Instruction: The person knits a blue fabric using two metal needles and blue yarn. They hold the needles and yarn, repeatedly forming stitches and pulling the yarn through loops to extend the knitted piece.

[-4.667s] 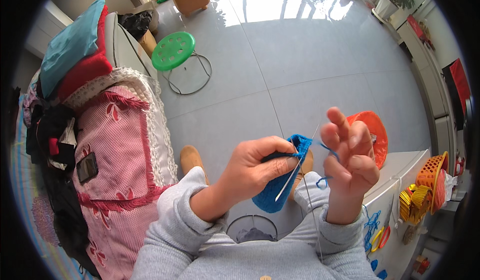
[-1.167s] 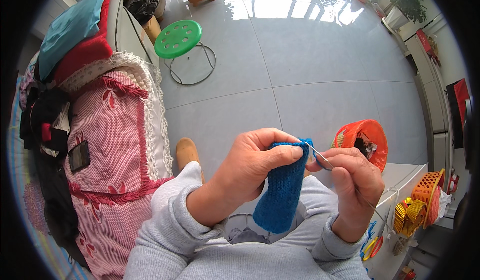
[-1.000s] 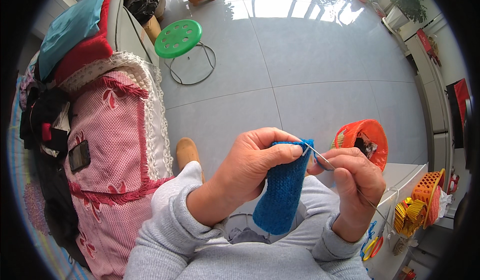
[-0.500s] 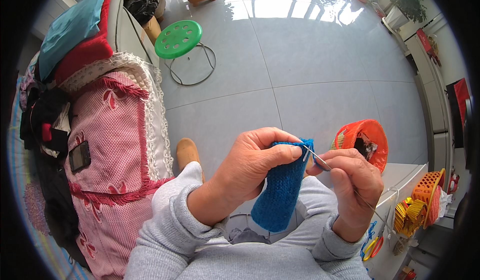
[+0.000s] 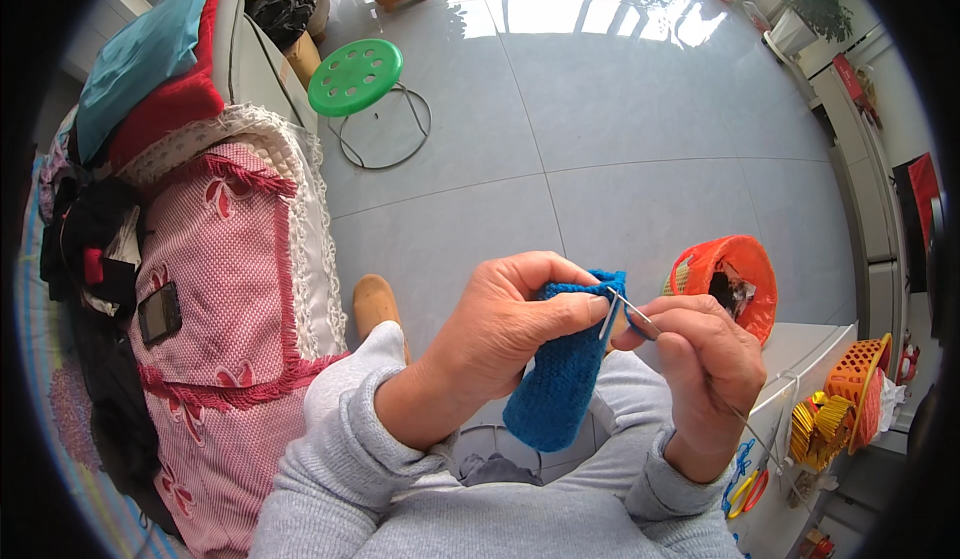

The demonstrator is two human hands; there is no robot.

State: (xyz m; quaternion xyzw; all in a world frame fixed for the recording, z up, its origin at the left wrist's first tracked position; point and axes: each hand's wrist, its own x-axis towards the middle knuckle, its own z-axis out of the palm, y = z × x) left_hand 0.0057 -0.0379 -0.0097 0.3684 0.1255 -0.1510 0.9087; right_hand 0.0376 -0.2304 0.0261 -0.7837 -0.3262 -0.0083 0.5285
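A tube-like piece of blue knitting (image 5: 552, 394) hangs over my lap. My left hand (image 5: 510, 309) is closed on its upper edge, thumb in front and fingers behind. Between the thumb and my other hand, a short metal needle end pokes out of the top stitches. My right hand (image 5: 705, 349) pinches a thin metal knitting needle (image 5: 637, 312), its tip at the corner of the knitting and touching the stitches. A thin cord or cable (image 5: 757, 429) trails behind the right hand toward the lower right. The fingers of the left hand behind the fabric are hidden.
An orange-lined waste basket (image 5: 765, 289) stands just beyond my right hand. On the white surface at right lie scissors (image 5: 748, 494) and an orange plastic basket (image 5: 850, 369). A sofa with a pink cover (image 5: 220, 289) and a phone (image 5: 160, 314) is at left; a green stool (image 5: 357, 76) stands ahead.
The blue knitting has tilted slightly, its lower end rising a little. Both hands stay nearly in place, with the right needle's tip still at the corner stitches.
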